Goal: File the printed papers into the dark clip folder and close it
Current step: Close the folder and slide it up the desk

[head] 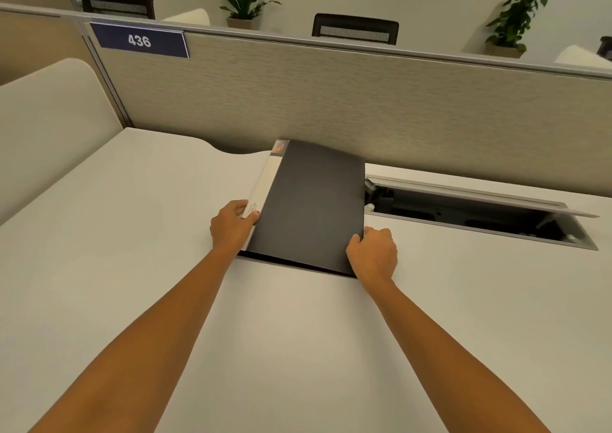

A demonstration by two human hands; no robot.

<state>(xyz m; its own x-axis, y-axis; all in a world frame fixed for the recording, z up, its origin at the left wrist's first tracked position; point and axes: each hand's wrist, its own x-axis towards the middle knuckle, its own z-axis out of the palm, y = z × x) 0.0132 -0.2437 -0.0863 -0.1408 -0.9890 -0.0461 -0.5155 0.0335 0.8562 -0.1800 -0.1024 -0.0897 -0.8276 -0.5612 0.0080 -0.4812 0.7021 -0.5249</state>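
Observation:
The dark clip folder (311, 207) lies on the white desk (132, 234) near its back, cover down or nearly down, with a white labelled spine strip along its left edge. My left hand (231, 225) grips that spine near the front corner, thumb on top. My right hand (374, 250) holds the folder's front right corner, fingers curled over the cover's edge. A thin dark gap shows under the front edge. No printed papers are visible; any inside are hidden by the cover.
An open cable tray (480, 214) with a raised lid is sunk into the desk just right of the folder. A beige partition (331, 101) with a "436" sign (140, 40) closes the back. A curved side screen (49, 128) stands at left.

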